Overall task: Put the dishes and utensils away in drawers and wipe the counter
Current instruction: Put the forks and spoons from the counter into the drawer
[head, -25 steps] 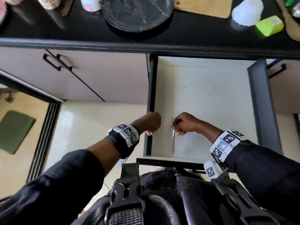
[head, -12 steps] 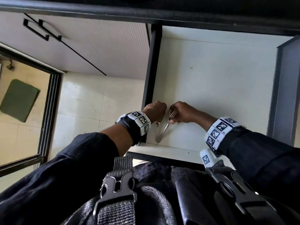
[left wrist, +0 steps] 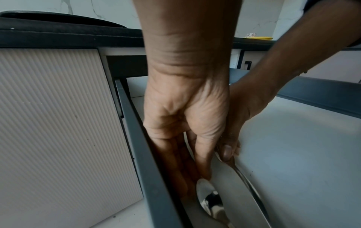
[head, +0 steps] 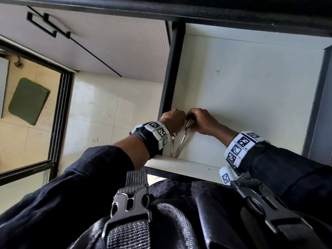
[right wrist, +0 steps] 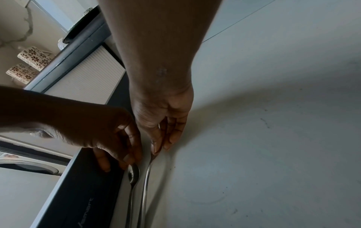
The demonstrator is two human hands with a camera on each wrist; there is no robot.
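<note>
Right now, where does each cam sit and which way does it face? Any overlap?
Head: on the head, looks down into the open drawer; both forearms, left hand, right hand, chest harness show.
Left wrist: along the left hand toward the spoon by the drawer's left wall.
Right wrist: along the right hand, pinching the fork.
Shared: both wrist views show spoon, fork, and both hands.

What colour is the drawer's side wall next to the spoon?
Dark grey, against a white drawer floor. The left wrist view shows the side wall best, right beside the spoon.
</note>
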